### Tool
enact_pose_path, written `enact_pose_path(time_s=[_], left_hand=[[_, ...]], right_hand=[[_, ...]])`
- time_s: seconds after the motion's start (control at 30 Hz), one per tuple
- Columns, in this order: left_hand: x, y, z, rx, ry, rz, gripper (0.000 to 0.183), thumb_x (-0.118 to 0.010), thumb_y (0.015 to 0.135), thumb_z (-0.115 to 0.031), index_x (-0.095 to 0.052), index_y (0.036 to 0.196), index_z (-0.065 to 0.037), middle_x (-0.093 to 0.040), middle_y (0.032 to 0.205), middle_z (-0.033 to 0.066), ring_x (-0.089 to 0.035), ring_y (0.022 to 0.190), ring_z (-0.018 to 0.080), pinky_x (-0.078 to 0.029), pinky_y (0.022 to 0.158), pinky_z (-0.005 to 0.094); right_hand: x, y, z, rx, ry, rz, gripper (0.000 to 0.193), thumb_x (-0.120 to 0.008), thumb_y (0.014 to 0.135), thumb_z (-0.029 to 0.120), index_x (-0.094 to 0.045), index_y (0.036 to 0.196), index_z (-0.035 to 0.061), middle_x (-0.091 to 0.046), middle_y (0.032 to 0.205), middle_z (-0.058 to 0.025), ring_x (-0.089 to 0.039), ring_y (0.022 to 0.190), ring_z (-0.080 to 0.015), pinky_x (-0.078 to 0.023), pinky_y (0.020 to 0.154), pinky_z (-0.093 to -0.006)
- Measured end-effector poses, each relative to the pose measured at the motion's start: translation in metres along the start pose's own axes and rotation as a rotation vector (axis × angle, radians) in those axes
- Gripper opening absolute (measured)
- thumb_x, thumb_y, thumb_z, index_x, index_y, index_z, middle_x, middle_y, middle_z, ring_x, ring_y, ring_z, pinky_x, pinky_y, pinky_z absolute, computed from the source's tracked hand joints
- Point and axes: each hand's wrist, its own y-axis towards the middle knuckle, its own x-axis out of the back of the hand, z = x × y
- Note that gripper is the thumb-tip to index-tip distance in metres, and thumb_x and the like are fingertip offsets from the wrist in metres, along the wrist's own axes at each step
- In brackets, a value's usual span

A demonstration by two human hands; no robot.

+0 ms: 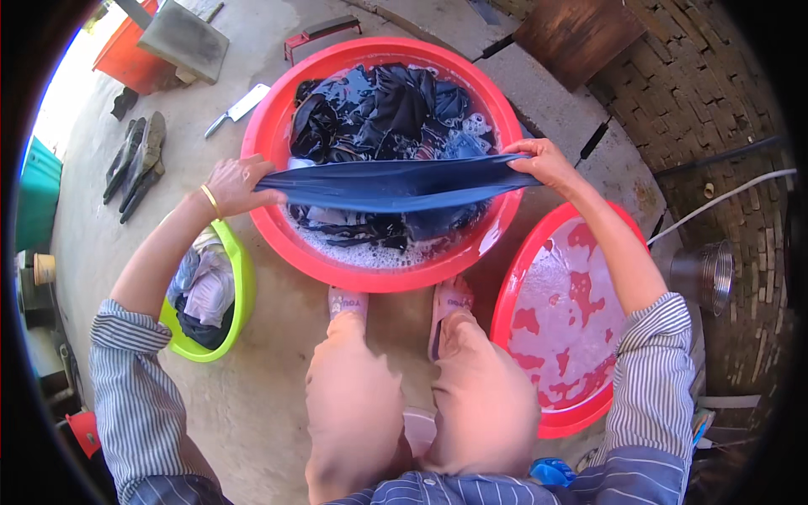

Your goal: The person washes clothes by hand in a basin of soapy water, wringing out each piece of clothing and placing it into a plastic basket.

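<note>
A blue piece of cloth (396,183) is stretched flat between my two hands, above a big red basin (316,268). My left hand (239,183), with a gold bangle at its wrist, is closed on one end at the basin's left rim. At the right rim, my right hand (540,162) pinches the other end. Below the cloth, dark wet clothes (379,105) lie in sudsy water inside the basin. The cloth hides the middle of this pile. What kind of garment the cloth is, I cannot tell.
A second red basin (502,316) with foamy water stands at my right. On my left is a green tub (244,295) of clothes. A cleaver (244,105), dark boots or gloves (139,164) and a small red stool (320,30) lie beyond. A white hose (724,198) runs along the brick floor.
</note>
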Motion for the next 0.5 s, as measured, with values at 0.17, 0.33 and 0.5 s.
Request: enact_pose_path(time_s=[0.17,0.33,0.5], left_hand=[[0.081,-0.055,0.012,-0.073,0.313,-0.124,0.036,-0.067,0.074,-0.04,-0.057,0.09,-0.009,-0.058,0.08,0.0107,-0.06,0.076,0.0322,-0.045,0.063,0.0441],[0.179,-0.077,0.002,0.156,0.322,-0.39,0.025,-0.057,0.085,-0.038,-0.061,0.088,-0.013,-0.064,0.076,0.0117,-0.062,0.075,0.0311,-0.048,0.065,0.0442],[0.29,-0.09,0.004,0.216,0.367,-0.638,0.044,-0.053,0.089,-0.04,-0.06,0.114,-0.003,-0.066,0.094,0.0173,-0.063,0.087,0.0285,-0.048,0.08,0.0351]], right_hand=[[0.032,-0.083,0.128,0.429,-1.044,0.092,0.037,-0.071,0.07,0.03,-0.065,0.102,0.0135,-0.064,0.086,-0.011,-0.063,0.082,-0.0286,-0.048,0.072,-0.0398],[0.099,-0.127,0.197,0.522,-1.073,-0.33,0.027,-0.063,0.081,0.034,-0.065,0.091,0.0091,-0.063,0.086,-0.0138,-0.06,0.086,-0.0311,-0.048,0.074,-0.0406],[0.173,-0.172,0.277,0.688,-1.181,-0.702,0.033,-0.059,0.082,0.034,-0.064,0.102,0.008,-0.065,0.095,-0.0153,-0.061,0.094,-0.0332,-0.047,0.082,-0.041]])
